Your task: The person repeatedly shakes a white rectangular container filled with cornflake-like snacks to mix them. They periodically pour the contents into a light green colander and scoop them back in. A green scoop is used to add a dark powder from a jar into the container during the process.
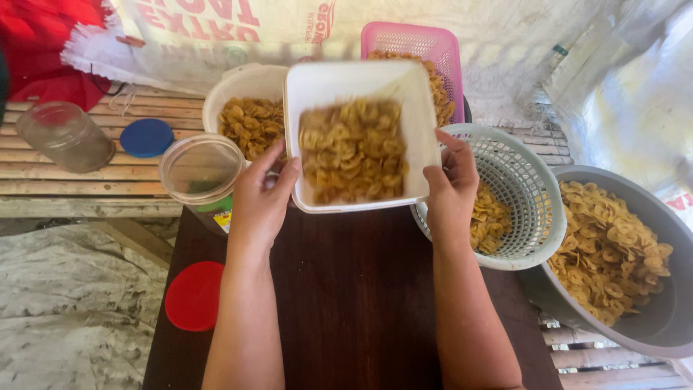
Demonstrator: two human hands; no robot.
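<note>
The dark table (354, 303) lies bare between the forearms and toward the near edge. A red lid (193, 296) sits at its left edge. A jar (203, 177) crowds the left, a mesh basket (523, 209) and grey basin (650, 318) the right; bowls block the far side.

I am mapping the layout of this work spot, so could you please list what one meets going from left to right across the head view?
Clear glass jar lying on its side → blue lid → red lid → left hand → white square tub of banana chips → right hand → pale green basket → grey basin of chips.
</note>
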